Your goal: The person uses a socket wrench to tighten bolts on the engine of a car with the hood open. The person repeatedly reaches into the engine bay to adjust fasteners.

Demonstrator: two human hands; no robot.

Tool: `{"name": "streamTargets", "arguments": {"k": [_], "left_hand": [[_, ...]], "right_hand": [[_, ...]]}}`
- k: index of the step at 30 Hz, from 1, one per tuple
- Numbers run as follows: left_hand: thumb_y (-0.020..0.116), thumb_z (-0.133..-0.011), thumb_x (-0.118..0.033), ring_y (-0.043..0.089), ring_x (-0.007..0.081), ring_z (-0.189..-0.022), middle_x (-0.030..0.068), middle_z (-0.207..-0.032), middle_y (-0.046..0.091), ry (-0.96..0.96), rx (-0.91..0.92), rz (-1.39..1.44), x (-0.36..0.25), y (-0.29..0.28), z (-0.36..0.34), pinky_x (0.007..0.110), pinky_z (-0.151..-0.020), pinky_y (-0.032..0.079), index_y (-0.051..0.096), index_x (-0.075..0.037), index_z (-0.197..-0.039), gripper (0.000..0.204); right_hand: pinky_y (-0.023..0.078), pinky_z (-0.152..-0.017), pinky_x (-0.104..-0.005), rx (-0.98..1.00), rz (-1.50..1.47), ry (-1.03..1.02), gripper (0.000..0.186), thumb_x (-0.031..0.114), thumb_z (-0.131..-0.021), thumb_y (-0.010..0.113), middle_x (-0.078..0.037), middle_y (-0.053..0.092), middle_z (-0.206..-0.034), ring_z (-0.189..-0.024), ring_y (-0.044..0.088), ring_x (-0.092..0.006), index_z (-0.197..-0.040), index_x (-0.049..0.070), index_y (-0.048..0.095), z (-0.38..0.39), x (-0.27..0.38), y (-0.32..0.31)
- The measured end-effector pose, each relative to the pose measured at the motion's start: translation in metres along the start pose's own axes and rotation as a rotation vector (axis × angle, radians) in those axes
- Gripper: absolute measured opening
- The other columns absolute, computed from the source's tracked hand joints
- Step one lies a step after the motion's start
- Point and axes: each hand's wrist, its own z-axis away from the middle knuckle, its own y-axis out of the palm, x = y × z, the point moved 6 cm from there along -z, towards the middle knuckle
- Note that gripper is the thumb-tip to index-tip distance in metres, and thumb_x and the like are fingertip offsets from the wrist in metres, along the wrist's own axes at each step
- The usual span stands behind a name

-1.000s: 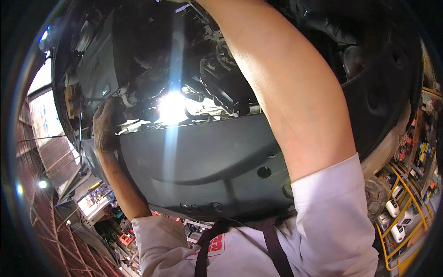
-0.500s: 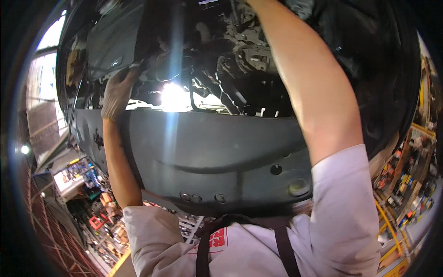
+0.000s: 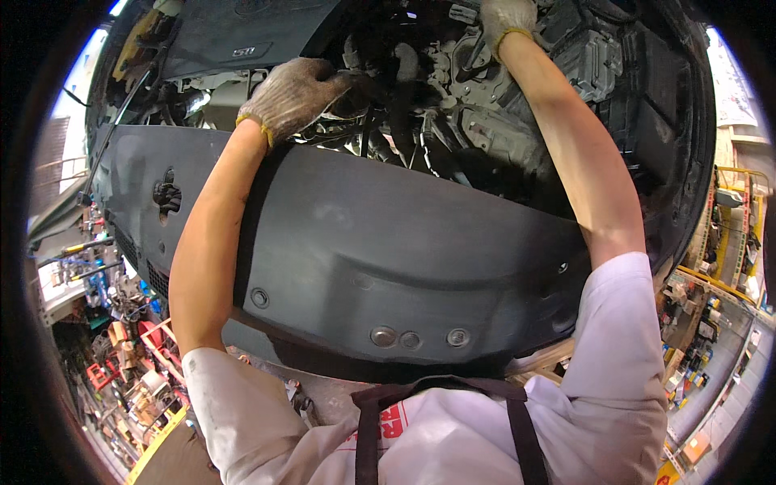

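Note:
My left hand (image 3: 293, 99), in a grey knit work glove with a yellow cuff, reaches over the upper edge of a dark plastic panel (image 3: 323, 234). Its thumb and fingers point right and sit a little apart beside dark hoses, with the fingertips lost in shadow. My right hand (image 3: 508, 23), gloved the same way, is deep in the engine bay at the top of the picture, near a dark looped part (image 3: 471, 61). Its fingers are mostly hidden, and any grip does not show. Below that hand lies a grey metal housing (image 3: 497, 133).
A black engine cover (image 3: 242, 40) lies at upper left, near a thin prop rod (image 3: 125, 113). At right sit a finned grey box (image 3: 594, 65) and a black box (image 3: 651, 105). Cluttered shelves (image 3: 699, 339) and tools and parts (image 3: 133, 356) flank the car.
The view has shifted, showing more of the engine bay. My left hand has moved right along the panel's edge. My right hand, hidden before beyond the top edge, now shows.

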Motion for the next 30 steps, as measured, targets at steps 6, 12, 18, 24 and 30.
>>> {"name": "streamTargets", "arguments": {"k": [6, 12, 18, 24, 30], "left_hand": [[0.057, -0.089, -0.051, 0.068, 0.0359, -0.087, 0.0214, -0.087, 0.070, 0.019, -0.030, 0.062, 0.001, 0.002, 0.007, 0.044, -0.081, 0.052, 0.071, 0.001, -0.100, 0.055], [0.054, -0.090, -0.041, 0.067, 0.0340, -0.080, 0.0208, -0.080, 0.069, 0.047, 0.013, 0.107, -0.016, -0.004, 0.015, 0.044, -0.080, 0.051, 0.070, 0.004, -0.097, 0.048], [0.053, -0.090, -0.041, 0.067, 0.0350, -0.082, 0.0215, -0.081, 0.069, 0.095, -0.001, 0.084, -0.029, -0.005, 0.010, 0.044, -0.081, 0.051, 0.070, 0.004, -0.098, 0.049], [0.054, -0.089, -0.042, 0.067, 0.0395, -0.091, 0.0252, -0.090, 0.070, 0.061, 0.021, 0.101, -0.021, -0.005, 0.018, 0.046, -0.087, 0.051, 0.070, 0.004, -0.103, 0.051], [0.055, -0.088, -0.043, 0.066, 0.0421, -0.093, 0.0277, -0.094, 0.069, 0.107, -0.008, 0.083, -0.021, 0.002, 0.013, 0.048, -0.086, 0.051, 0.070, 0.004, -0.102, 0.051]], "right_hand": [[0.054, -0.077, -0.0382, 0.192, -0.707, -0.249, 0.021, 0.013, -0.086, 0.056, -0.014, 0.071, -0.093, -0.093, 0.068, -0.0277, -0.097, 0.004, 0.072, 0.012, 0.031, -0.047], [0.042, -0.052, -0.0281, 0.455, -1.001, -0.177, 0.018, 0.013, -0.091, 0.057, -0.001, 0.060, -0.070, -0.057, 0.054, -0.0122, -0.100, 0.007, 0.071, 0.012, 0.035, -0.054], [0.047, -0.057, -0.0328, -0.120, -0.711, 0.026, 0.019, 0.014, -0.091, 0.058, -0.002, 0.061, -0.069, -0.059, 0.057, -0.0150, -0.102, 0.005, 0.071, -0.001, -0.021, -0.030], [0.037, -0.050, -0.0218, 0.662, -1.249, 0.376, 0.019, 0.014, -0.092, 0.060, 0.003, 0.058, -0.068, -0.055, 0.048, -0.0069, -0.106, 0.007, 0.072, 0.032, 0.053, -0.062], [0.043, -0.056, -0.0251, 0.730, -1.310, 0.250, 0.026, 0.015, -0.091, 0.060, -0.002, 0.068, -0.081, -0.066, 0.059, -0.0098, -0.113, 0.005, 0.069, 0.026, 0.017, -0.035]]}}
